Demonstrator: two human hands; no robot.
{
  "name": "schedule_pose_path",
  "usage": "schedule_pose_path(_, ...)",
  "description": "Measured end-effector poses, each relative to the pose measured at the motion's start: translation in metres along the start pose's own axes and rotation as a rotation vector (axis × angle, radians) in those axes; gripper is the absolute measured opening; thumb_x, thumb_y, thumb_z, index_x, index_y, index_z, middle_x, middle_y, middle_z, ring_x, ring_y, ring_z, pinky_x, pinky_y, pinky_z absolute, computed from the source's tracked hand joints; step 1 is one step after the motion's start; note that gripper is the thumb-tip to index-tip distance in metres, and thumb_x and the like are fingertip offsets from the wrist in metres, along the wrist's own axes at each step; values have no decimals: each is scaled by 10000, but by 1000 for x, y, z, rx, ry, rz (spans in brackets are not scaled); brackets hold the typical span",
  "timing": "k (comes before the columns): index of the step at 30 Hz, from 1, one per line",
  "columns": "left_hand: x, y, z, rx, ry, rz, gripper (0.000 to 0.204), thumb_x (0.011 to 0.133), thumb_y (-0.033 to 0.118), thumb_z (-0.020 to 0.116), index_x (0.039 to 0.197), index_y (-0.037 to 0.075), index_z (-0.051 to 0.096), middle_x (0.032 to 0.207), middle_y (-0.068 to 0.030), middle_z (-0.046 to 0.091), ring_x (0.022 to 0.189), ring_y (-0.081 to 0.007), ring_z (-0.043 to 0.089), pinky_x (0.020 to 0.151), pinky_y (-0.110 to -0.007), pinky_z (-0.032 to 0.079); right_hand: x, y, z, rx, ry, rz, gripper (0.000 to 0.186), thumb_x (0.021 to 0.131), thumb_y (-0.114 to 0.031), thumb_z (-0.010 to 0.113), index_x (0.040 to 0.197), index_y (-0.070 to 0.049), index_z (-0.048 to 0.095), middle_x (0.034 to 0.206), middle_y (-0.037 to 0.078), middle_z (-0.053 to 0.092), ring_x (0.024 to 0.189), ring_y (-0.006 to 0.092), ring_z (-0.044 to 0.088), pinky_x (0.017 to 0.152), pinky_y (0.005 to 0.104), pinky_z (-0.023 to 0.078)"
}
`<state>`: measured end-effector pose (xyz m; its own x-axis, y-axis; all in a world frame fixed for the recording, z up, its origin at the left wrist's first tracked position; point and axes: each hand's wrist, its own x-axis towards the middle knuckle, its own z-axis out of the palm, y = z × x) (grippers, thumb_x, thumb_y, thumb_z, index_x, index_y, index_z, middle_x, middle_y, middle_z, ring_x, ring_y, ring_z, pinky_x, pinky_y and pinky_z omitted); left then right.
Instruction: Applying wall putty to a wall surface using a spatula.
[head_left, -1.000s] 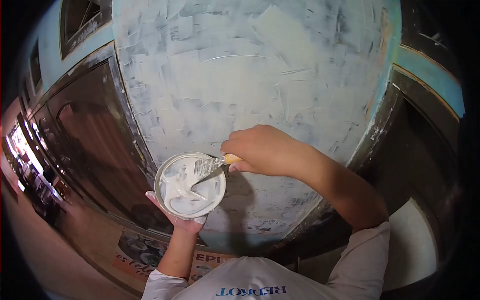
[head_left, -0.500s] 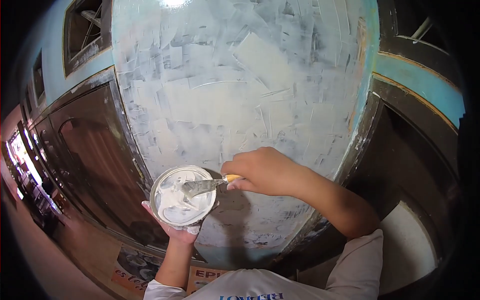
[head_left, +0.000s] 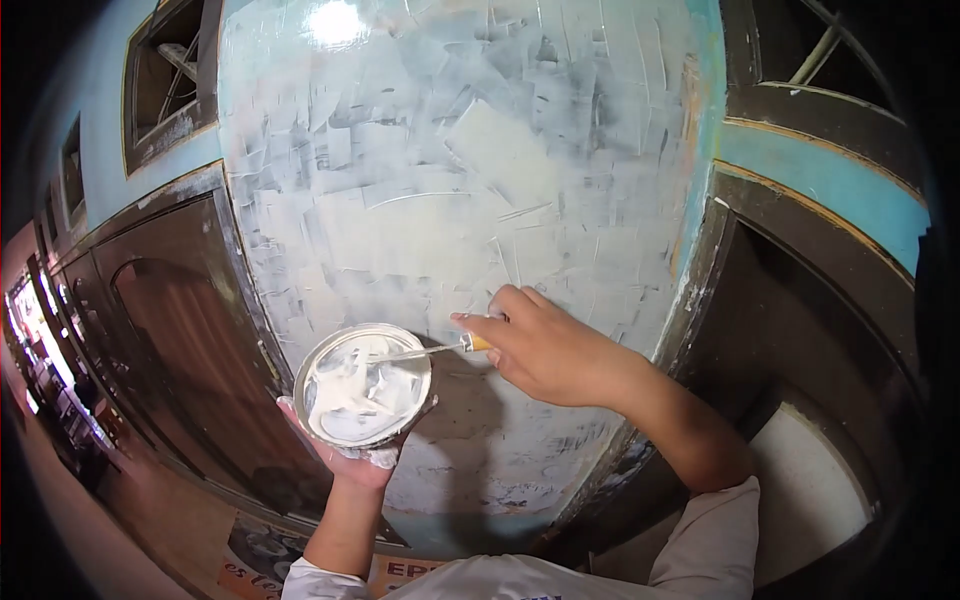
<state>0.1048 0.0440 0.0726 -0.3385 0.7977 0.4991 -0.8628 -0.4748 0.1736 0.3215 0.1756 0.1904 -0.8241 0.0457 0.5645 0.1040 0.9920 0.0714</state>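
Note:
My left hand (head_left: 358,464) supports a round tub (head_left: 424,402) from below, its fingers around the base and smeared with white. Thick white paste (head_left: 350,408) coats the inside of the tub in ridges. In my right hand (head_left: 540,350) is a putty knife (head_left: 478,343) with a yellowish handle, gripped with the index finger stretched along it. Its thin metal blade reaches over the rim into the paste and shows nearly edge-on. In front of me stands a wall (head_left: 420,225) covered in uneven, overlapping white and grey strokes of filler.
A dark wooden door (head_left: 190,330) is left of the wall, its frame spattered white. On the right is a dark doorway (head_left: 800,310) with a pale panel (head_left: 815,490) low down. Light-blue paint (head_left: 840,190) borders the openings. A printed banner (head_left: 262,555) lies below at the left.
The putty knife has turned from showing its flat face to nearly edge-on, and my right hand has shifted slightly right and rolled. My view has shifted a little; the tub stays in my left hand.

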Motion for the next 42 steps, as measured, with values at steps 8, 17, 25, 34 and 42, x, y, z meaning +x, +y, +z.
schedule_pose_path(8,15,-4,14,-16,-94,-43,999,857,830,412,1569,144,271,1607,-197,265,1427,-471,321,1069,-748,311,2,-5,-13,82,-149,179,338,1005,-198,552,1325,-92,560,1041,146,553,943,345,598,831,428,490)
schedule_pose_path(17,37,-18,34,-4,-204,-118,1051,849,810,457,1593,121,182,1630,-246,152,1467,-528,176,1131,-719,232,-9,7,-39,-82,176,98,335,961,-169,592,1288,-96,593,991,140,545,957,338,568,836,426,495)
schedule_pose_path(25,59,-35,55,-23,-208,-145,1078,825,831,463,1593,126,187,1639,-233,136,1478,-519,151,1140,-731,193,5,12,-66,-201,390,197,445,913,-84,632,1342,-184,565,1076,136,521,858,362,645,740,454,545)
schedule_pose_path(34,47,-32,32,24,-95,-208,1080,803,864,452,1590,164,211,1626,-230,178,1461,-529,195,1104,-770,214,21,56,-91,-553,706,249,417,988,-224,584,1391,-190,485,1045,127,627,809,395,655,692,485,550)
schedule_pose_path(42,26,-14,23,51,348,-196,990,832,876,328,1576,225,276,1614,-94,298,1458,-406,294,1166,-644,258,35,71,-92,-592,743,426,437,977,-220,591,1362,-151,395,976,224,677,826,452,664,690,527,545)
